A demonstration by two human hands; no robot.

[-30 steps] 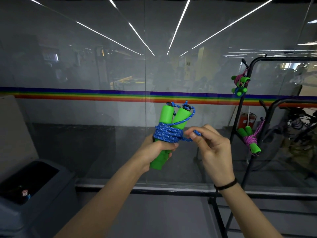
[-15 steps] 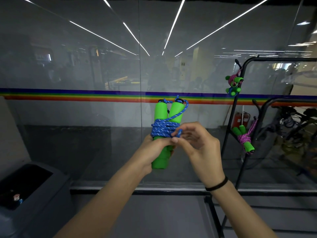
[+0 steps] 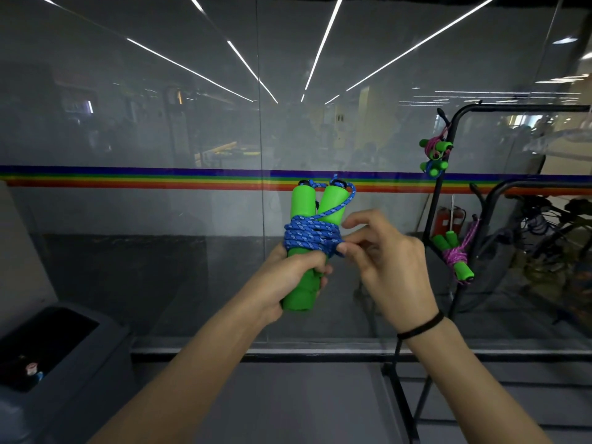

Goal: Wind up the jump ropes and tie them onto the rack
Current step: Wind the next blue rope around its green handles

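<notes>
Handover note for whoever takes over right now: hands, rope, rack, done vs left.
Left hand: grips the lower part of the two green handles, held upright side by side.
Right hand: fingers pinch the blue rope at the right edge of its coil.
Blue rope: wound round the middle of the handles; one strand runs up to the handle tops.
Rack: to the right, apart from both hands. A pink-rope bundle hangs low, upper bundles higher.
Done: winding looks nearly complete.
Left: secure the end, tie this bundle onto the rack.

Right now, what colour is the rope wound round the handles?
The rope is blue with lighter flecks; head view.
</notes>
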